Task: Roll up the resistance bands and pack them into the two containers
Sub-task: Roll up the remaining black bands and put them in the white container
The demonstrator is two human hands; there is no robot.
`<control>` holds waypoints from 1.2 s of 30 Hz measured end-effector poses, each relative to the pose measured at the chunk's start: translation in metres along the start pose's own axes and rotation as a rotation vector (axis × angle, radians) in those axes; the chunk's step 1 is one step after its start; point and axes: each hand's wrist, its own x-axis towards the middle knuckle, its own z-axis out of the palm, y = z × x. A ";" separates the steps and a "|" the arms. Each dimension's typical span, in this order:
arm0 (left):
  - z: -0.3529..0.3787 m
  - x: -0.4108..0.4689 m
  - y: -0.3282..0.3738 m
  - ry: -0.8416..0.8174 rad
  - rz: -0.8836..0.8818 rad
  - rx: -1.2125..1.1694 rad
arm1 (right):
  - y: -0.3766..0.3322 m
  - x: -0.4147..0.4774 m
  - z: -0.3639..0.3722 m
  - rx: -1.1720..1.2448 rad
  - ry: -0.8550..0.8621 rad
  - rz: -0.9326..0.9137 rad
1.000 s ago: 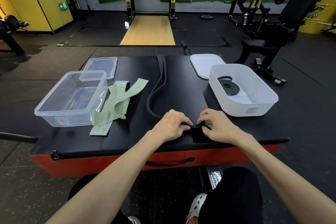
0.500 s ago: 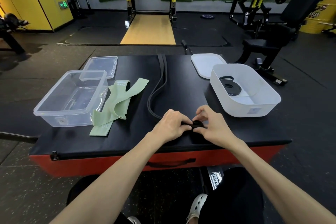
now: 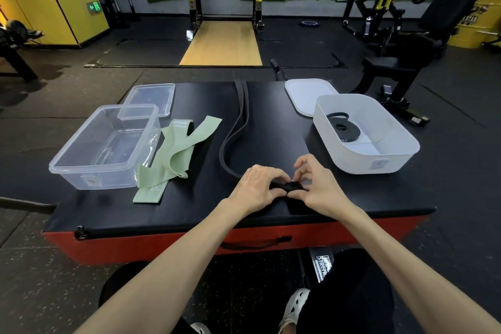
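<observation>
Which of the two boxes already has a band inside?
The white container on the right: a rolled black band lies inside; the clear container holds none.

Two containers (image 3: 108,179) (image 3: 379,165), two lids (image 3: 151,98) (image 3: 306,95), two black bands (image 3: 230,141) (image 3: 344,130), two hands (image 3: 257,187) (image 3: 317,187); green bands (image 3: 179,149) overlap, count unclear.

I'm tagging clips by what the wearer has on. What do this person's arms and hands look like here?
The left forearm and right forearm are bare, with no sleeves in view. The left hand and right hand wear no gloves, and no watch, bracelet or ring shows. No markings are visible.
</observation>
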 end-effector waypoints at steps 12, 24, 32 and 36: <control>-0.003 0.004 -0.001 -0.036 -0.061 -0.051 | 0.017 -0.005 0.008 -0.284 0.031 -0.196; -0.010 0.000 -0.009 -0.083 -0.020 -0.075 | 0.019 0.008 -0.004 -0.238 -0.140 -0.187; -0.011 -0.001 -0.005 -0.095 -0.005 -0.091 | 0.018 0.008 -0.002 -0.214 -0.145 -0.137; -0.011 0.006 -0.010 -0.134 0.054 -0.062 | 0.013 0.011 -0.007 -0.200 -0.195 -0.161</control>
